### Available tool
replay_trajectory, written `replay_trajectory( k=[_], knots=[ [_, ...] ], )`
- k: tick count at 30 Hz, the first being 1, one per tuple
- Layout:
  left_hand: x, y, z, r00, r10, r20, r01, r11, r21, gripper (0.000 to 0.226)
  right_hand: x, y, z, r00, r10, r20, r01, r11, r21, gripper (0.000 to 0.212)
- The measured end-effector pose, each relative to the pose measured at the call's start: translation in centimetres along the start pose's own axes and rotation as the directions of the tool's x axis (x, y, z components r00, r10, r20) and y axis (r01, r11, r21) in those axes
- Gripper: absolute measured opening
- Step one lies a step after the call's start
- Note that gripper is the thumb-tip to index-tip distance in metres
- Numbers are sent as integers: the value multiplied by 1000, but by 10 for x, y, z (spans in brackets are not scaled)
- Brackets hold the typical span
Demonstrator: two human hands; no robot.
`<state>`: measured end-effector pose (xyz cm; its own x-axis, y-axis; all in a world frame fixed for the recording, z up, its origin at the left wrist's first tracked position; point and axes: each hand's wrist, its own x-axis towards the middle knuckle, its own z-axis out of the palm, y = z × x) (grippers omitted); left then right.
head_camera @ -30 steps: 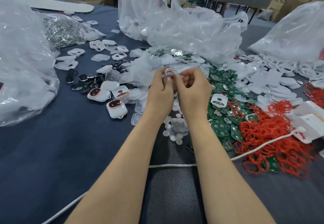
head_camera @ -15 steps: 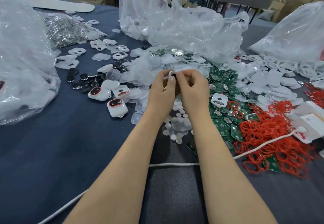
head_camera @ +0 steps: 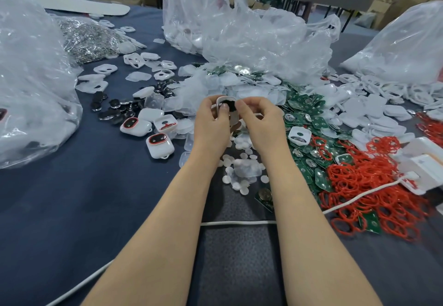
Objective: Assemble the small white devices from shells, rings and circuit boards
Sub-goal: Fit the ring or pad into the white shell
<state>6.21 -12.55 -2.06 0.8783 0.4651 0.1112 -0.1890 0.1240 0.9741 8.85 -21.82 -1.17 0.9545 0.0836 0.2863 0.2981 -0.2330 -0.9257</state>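
A person's left hand and right hand together pinch a small white shell with a dark insert, fingers curled round it, above the bench. Green circuit boards and red rings lie heaped at right; assembled white devices sit at left.

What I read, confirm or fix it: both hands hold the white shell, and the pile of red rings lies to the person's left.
Wrong side: the head view shows the red rings piled to the person's right. The left hand and right hand do hold the white shell.
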Motion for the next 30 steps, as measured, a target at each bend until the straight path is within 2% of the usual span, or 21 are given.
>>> replay_trajectory(
  k=[6,13,19,23,30],
  knots=[
    [0,-2,0,996,-24,84,23,1000,15,16,2,1,-2,999,46,-22,-46,999,14,11],
    [-4,4,-3,990,-39,133,38,999,10,27,2,2,-7,993,108,47,-113,989,100,9],
    [-4,4,-5,984,-15,178,-1,996,89,18,3,2,-10,973,183,138,-213,943,254,5],
    [-5,2,-5,977,-16,213,-9,993,114,21,4,4,-8,977,176,123,-194,968,158,5],
    [-2,0,-3,984,-73,165,66,997,50,22,2,3,-1,993,106,41,-109,992,67,14]
  ],
)
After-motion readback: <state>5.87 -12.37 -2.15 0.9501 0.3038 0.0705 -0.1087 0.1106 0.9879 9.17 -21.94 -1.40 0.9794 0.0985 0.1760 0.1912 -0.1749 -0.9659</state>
